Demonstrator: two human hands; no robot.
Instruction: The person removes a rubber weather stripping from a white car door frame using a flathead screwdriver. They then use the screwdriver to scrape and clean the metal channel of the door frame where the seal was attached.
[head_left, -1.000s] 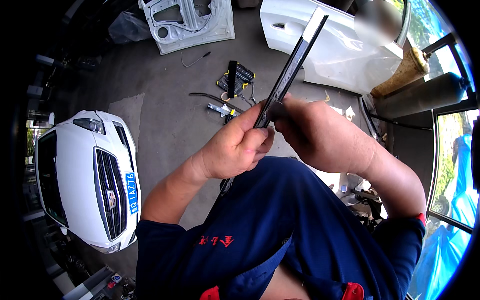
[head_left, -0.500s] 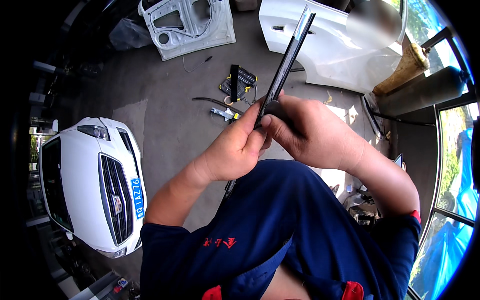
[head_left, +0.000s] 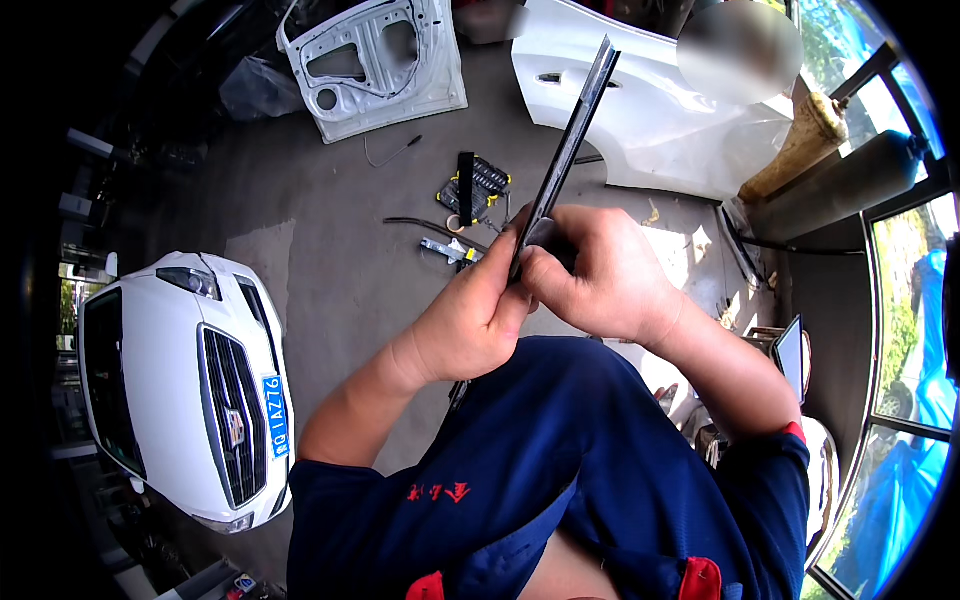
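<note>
A long, narrow trim strip (head_left: 578, 130), black with a shiny silvery edge, slants up and away in front of me. My left hand (head_left: 470, 315) is closed around its lower part. A short dark end shows below that hand, near my knee. My right hand (head_left: 615, 275) is closed close beside it, thumb tip against the strip. Between its thumb and curled forefinger sits a dark rounded piece (head_left: 557, 245), mostly hidden, whose kind I cannot make out.
On the floor ahead lie an open tool case (head_left: 487, 180), a tape roll (head_left: 454, 222) and a thin dark strip (head_left: 410, 221). A bare door shell (head_left: 440, 85) and white body panel (head_left: 650, 130) stand beyond. A white car (head_left: 170, 370) is left, gas cylinders (head_left: 850, 190) right.
My right hand and forearm have shifted left and slightly down. The strip's far tip sits a little lower and further left. Both hands keep their hold, and the whole view has shifted slightly.
</note>
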